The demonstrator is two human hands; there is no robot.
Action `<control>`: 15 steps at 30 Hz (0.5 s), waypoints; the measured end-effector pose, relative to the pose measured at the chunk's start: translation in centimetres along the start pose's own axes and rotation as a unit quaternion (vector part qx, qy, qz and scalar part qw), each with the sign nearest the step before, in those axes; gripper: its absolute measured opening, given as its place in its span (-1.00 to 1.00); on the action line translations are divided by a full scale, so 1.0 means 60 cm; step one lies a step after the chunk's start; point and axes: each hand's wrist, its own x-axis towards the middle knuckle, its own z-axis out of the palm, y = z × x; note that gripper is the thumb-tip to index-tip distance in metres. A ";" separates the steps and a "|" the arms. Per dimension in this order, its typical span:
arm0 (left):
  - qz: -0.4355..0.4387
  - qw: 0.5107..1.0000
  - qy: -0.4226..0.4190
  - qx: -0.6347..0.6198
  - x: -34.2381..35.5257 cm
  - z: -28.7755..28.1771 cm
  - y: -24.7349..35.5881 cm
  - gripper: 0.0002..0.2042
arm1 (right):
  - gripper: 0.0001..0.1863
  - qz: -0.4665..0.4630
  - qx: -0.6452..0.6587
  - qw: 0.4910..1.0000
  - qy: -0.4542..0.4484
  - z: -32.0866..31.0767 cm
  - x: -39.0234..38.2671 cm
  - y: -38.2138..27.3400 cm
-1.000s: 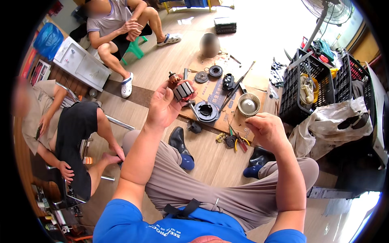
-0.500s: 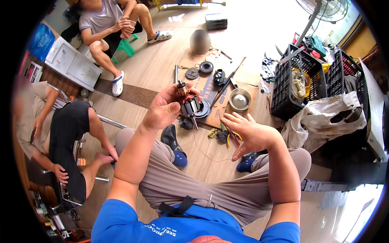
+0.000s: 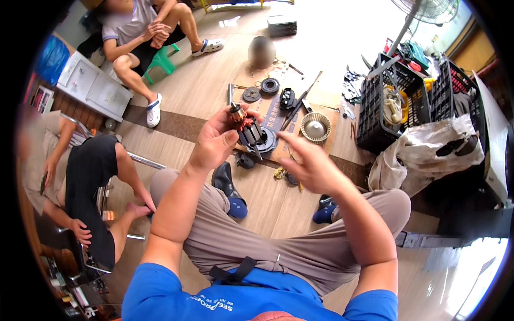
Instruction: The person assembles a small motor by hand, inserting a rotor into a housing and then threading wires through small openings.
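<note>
My left hand [image 3: 213, 145] is closed around a motor armature [image 3: 250, 134], with its copper commutator end up and red-brown windings above the dark slotted core. The shaft points down from the core. My right hand [image 3: 315, 167] is to the right of the armature, apart from it, with fingers stretched toward it and slightly blurred. I cannot make out anything in its fingers. Beyond the armature, a round grey motor part [image 3: 269, 140] lies on flattened cardboard [image 3: 293, 145]. A pale finned fan wheel [image 3: 316, 127] lies further right.
Black round parts [image 3: 270, 85] and a long dark tool [image 3: 301, 101] lie farther out. Black crates [image 3: 383, 142] with a dirty white cloth [image 3: 428, 152] stand at right. A seated person [image 3: 85, 187] is at left; another [image 3: 144, 48] sits on a green stool [image 3: 162, 63].
My right hand has swung up and left toward the armature. A thin wire running toward that hand earlier no longer shows. The armature has tilted slightly in my left hand.
</note>
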 end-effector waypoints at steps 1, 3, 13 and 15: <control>-0.010 1.000 -0.014 -0.009 0.000 0.008 -0.003 -0.38 | -0.52 0.007 0.034 0.999 -0.007 0.024 0.005 -0.004; -0.033 0.998 -0.038 -0.025 0.000 0.021 -0.005 -0.36 | -0.69 0.041 0.178 0.983 -0.002 0.057 0.018 -0.008; -0.072 0.994 -0.078 -0.019 -0.006 0.019 0.011 -0.40 | -0.76 0.219 0.361 0.902 -0.084 0.019 0.027 0.006; -0.075 0.993 -0.093 0.000 -0.007 0.017 0.012 -0.40 | -0.77 0.210 0.326 0.919 -0.078 0.020 0.029 0.015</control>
